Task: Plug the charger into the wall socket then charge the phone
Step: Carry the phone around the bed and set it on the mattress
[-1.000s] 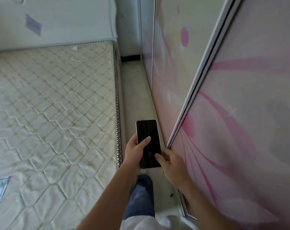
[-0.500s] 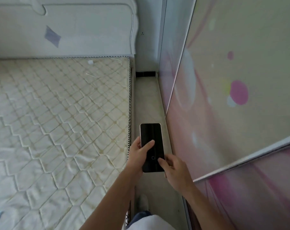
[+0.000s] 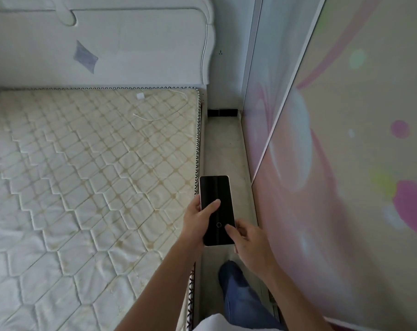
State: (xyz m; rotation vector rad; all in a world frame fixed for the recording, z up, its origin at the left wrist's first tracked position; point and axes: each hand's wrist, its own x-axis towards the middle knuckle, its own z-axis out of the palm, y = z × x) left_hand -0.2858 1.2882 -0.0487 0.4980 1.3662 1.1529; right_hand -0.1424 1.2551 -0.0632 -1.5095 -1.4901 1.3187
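Observation:
A phone (image 3: 216,197) with a dark screen and pale edges is held flat in front of me, over the gap between bed and wardrobe. My left hand (image 3: 198,223) grips its left side, thumb resting on the screen. My right hand (image 3: 248,242) touches the phone's lower right corner with its fingertips. A small white charger block (image 3: 140,96) lies on the mattress near the headboard, and its thin white cable (image 3: 169,115) loops across the mattress beside it. I see no wall socket clearly.
The quilted mattress (image 3: 83,175) fills the left, with a white headboard (image 3: 107,44) behind it. A narrow floor strip (image 3: 223,149) runs between the bed and the pink-patterned sliding wardrobe doors (image 3: 346,163) on the right. My leg in blue jeans (image 3: 238,290) steps along it.
I have walked forward along the gap toward the headboard. The charger and cable on the mattress are closer and clearer. Both hands keep the phone as before.

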